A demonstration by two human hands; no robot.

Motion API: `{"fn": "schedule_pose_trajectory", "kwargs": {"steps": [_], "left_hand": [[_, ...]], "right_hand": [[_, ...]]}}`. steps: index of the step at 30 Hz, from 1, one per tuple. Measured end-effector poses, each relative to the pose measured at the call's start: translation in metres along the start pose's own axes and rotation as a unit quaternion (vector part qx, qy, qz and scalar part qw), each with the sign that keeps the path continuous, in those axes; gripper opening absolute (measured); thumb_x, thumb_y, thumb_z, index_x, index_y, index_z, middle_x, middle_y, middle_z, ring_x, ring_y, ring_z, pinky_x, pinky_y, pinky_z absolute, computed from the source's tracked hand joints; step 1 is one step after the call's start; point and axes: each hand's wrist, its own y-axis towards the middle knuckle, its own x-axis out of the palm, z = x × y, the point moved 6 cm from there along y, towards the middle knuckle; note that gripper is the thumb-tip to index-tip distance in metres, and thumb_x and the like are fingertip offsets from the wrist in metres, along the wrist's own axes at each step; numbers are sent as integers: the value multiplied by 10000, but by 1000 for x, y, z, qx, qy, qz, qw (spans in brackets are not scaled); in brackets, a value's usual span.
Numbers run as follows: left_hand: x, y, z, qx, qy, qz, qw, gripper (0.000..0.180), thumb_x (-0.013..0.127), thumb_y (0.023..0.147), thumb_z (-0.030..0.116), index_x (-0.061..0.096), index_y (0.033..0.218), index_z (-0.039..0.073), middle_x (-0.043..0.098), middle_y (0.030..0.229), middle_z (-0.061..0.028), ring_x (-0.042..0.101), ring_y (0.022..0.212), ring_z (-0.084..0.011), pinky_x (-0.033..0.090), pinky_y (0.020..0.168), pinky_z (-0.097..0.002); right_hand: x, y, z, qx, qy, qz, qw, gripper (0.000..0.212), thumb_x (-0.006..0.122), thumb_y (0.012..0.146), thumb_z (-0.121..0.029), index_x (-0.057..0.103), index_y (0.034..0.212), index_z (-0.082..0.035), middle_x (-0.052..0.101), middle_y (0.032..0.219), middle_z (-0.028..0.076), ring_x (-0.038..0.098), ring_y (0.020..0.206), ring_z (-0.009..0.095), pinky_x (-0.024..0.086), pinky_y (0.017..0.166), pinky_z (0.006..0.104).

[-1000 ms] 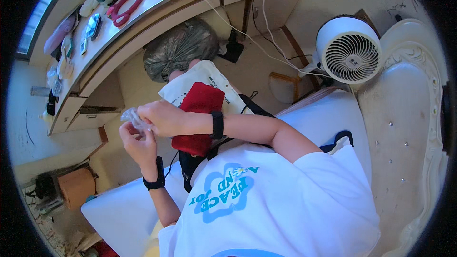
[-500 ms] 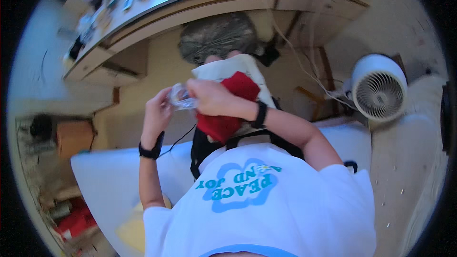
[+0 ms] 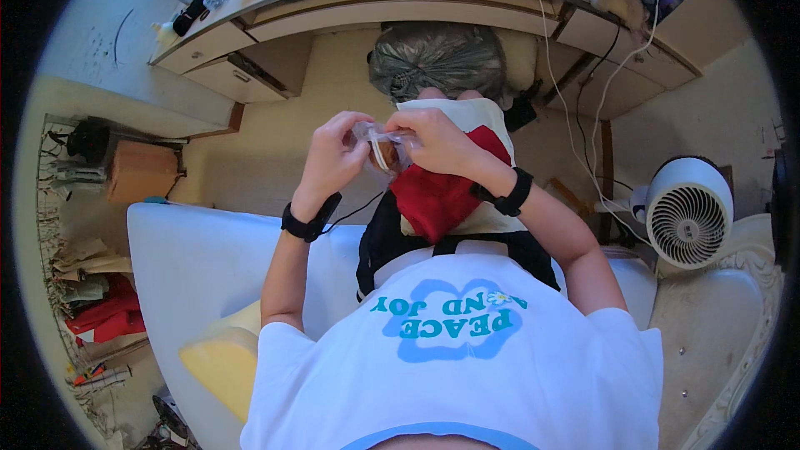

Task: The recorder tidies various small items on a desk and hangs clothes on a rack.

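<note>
A small clear plastic bag [image 3: 386,148] is held up between my hands, with something brown and white inside that I cannot make out. My left hand [image 3: 335,152] pinches its left side with thumb and fingers. At the upper right edge, my right hand [image 3: 439,140] grips the same bag. Below my right hand a red knitted-looking cloth [image 3: 444,200] lies bunched on my lap. Under it spreads a white cloth or flat bag [image 3: 475,117]. A black band sits on each wrist.
Ahead is a desk [image 3: 333,21] with drawers and cluttered items on top. A grey plastic sack [image 3: 437,58] rests beneath it. To the right stands a white fan [image 3: 690,212], with cables hanging nearby. A yellow cushion [image 3: 221,358] lies on the white bed [image 3: 192,258] at my left.
My view has shifted, so the scene sits farther right and lower. The plastic bag is now turned, showing more of its brown and white contents. Both hands keep hold of it.
</note>
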Motion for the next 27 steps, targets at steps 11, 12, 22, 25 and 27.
{"fn": "schedule_pose_trajectory", "kwargs": {"steps": [11, 12, 22, 25, 27], "left_hand": [[33, -10, -43, -111, -233, -106, 960, 90, 516, 733, -16, 602, 737, 9, 594, 707, 4, 538, 647, -72, 430, 599, -223], [35, -10, -47, -105, -236, -103, 961, 75, 537, 747, 10, 596, 793, 6, 587, 705, 2, 532, 634, -69, 430, 582, -222], [44, 18, -39, -75, -225, -116, 965, 175, 558, 787, 71, 578, 946, 3, 598, 809, -14, 547, 713, -75, 459, 649, -229], [51, 24, -41, -54, -224, -129, 965, 168, 561, 791, 76, 584, 938, -2, 597, 796, -14, 536, 709, -72, 455, 647, -232], [53, 26, -35, -24, -186, -148, 971, 167, 561, 787, 73, 585, 931, -9, 588, 763, -22, 529, 697, -75, 446, 625, -237]], "right_hand": [[-24, 6, 23, 1, -35, 89, 995, 243, 634, 647, 25, 483, 833, -18, 525, 777, 119, 557, 763, 300, 458, 688, 356], [-28, 3, 20, 15, -124, 94, 988, 263, 668, 613, -10, 483, 799, -39, 488, 802, 99, 517, 781, 296, 435, 690, 364], [-13, -11, -38, -171, -282, -26, 944, 126, 609, 689, -144, 619, 795, -77, 518, 800, 75, 548, 808, 243, 467, 682, 355], [-12, -9, -40, -129, -248, -53, 959, 157, 610, 661, -160, 635, 766, -46, 544, 798, 96, 563, 810, 266, 475, 695, 367], [-5, -9, -29, -87, -358, -61, 928, 221, 616, 676, -164, 640, 877, -74, 582, 922, 116, 594, 837, 285, 491, 691, 366]]}}
